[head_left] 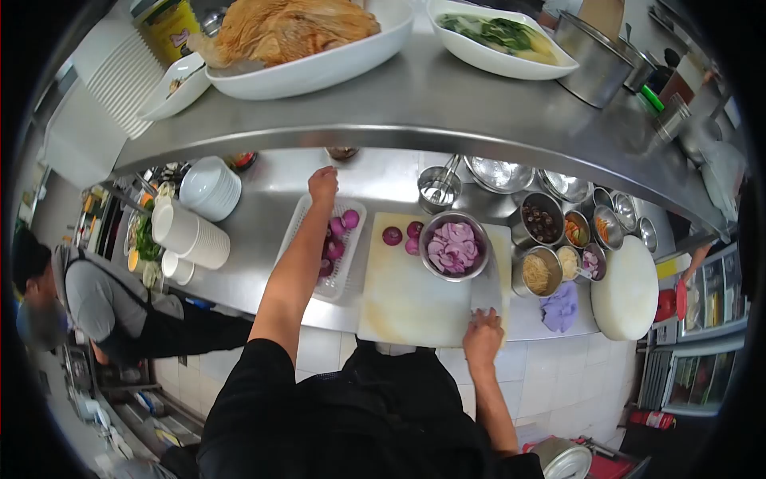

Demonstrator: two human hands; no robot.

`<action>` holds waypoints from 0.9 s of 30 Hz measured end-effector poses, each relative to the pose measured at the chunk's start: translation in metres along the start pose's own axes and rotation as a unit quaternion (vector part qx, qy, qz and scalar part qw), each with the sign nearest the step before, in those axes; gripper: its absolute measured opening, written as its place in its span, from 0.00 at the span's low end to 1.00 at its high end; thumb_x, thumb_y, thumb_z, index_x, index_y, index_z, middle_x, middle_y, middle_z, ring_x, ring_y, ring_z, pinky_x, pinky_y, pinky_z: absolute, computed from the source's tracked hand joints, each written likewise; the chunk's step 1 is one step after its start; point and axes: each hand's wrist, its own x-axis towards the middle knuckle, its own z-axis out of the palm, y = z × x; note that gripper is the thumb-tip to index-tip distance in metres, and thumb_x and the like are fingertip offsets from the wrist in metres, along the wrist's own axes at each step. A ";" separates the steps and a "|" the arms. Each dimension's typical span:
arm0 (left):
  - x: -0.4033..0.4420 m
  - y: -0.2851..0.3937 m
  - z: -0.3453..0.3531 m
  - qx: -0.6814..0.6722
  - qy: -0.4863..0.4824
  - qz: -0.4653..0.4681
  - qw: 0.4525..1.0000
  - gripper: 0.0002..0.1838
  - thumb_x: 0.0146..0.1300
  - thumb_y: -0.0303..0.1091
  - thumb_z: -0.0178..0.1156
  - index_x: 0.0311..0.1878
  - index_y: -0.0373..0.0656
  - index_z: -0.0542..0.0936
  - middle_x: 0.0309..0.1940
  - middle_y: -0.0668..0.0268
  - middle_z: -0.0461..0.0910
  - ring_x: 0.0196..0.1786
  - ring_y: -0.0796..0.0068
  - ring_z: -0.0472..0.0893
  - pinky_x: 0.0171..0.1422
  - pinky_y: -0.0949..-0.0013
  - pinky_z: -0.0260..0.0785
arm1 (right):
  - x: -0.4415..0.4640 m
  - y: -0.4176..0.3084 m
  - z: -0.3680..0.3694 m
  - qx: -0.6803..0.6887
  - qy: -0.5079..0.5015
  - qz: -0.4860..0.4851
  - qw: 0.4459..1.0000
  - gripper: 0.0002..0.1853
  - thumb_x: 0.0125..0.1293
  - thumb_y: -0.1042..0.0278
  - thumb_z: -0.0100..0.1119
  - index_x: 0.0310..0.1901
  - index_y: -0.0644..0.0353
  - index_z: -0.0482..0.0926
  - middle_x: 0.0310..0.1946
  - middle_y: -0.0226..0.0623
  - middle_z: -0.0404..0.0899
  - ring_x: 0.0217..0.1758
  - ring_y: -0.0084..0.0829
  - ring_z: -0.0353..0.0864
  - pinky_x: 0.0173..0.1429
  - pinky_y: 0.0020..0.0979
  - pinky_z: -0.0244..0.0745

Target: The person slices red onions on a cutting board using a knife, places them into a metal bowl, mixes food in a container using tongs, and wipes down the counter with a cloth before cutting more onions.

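Observation:
My left hand (323, 184) reaches over the white plastic basket (352, 239) toward the back of the counter. Its fingers look curled together, and anything inside them is hidden. Peeled red onions (337, 227) lie in the basket, partly behind my forearm. With my right hand (483, 337) I grip a broad-bladed knife (488, 286), its blade flat along the right side of the cutting board (391, 299). On the board stands a steel bowl (484, 243) of cut red onion pieces (455, 247). Several dark red onion pieces (392, 235) sit just left of that bowl.
Pots of mushrooms (539, 223) and shredded food (537, 273), a purple cloth (560, 307) and a thick round white block (626, 287) stand right. White bowls (190, 231) are stacked left. A steel shelf (447, 112) overhangs the back. Another person (104, 299) works at left.

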 end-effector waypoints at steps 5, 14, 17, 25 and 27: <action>0.136 -0.028 -0.001 -0.151 -0.104 -0.050 0.982 0.12 0.64 0.34 0.63 0.47 0.37 0.78 0.31 0.59 0.81 0.26 0.68 0.82 0.25 0.66 0.78 | -0.004 -0.030 -0.031 0.009 0.051 0.066 0.996 0.18 0.55 0.76 0.64 0.50 0.69 0.83 0.55 0.62 0.77 0.57 0.57 0.75 0.58 0.51 0.72; 0.186 -0.008 -0.028 -0.090 -0.144 -0.181 0.969 0.13 0.64 0.32 0.61 0.49 0.36 0.76 0.33 0.58 0.81 0.28 0.65 0.83 0.28 0.64 0.80 | 0.000 -0.106 -0.025 0.056 0.116 0.058 0.990 0.16 0.55 0.78 0.64 0.48 0.72 0.82 0.52 0.63 0.78 0.55 0.61 0.78 0.61 0.51 0.72; 0.191 -0.006 -0.042 -0.082 -0.157 -0.191 0.965 0.13 0.64 0.32 0.61 0.49 0.36 0.76 0.33 0.57 0.81 0.29 0.65 0.83 0.29 0.64 0.81 | 0.033 -0.134 -0.020 0.089 0.125 0.005 0.988 0.16 0.55 0.78 0.65 0.48 0.71 0.83 0.53 0.62 0.78 0.55 0.61 0.78 0.61 0.51 0.71; 0.193 -0.017 -0.106 -0.067 -0.178 -0.223 0.956 0.14 0.64 0.30 0.60 0.50 0.35 0.75 0.34 0.56 0.82 0.31 0.63 0.84 0.31 0.63 0.83 | 0.162 -0.182 -0.010 0.036 0.141 -0.186 0.972 0.13 0.55 0.79 0.60 0.44 0.65 0.84 0.45 0.51 0.81 0.53 0.53 0.78 0.53 0.50 0.72; 0.183 -0.022 -0.135 -0.067 -0.175 -0.228 0.955 0.14 0.64 0.30 0.59 0.50 0.35 0.74 0.35 0.56 0.82 0.31 0.62 0.84 0.32 0.62 0.83 | 0.208 -0.160 0.003 -0.028 0.100 -0.187 0.977 0.13 0.57 0.76 0.58 0.44 0.64 0.83 0.46 0.51 0.81 0.53 0.52 0.78 0.54 0.51 0.72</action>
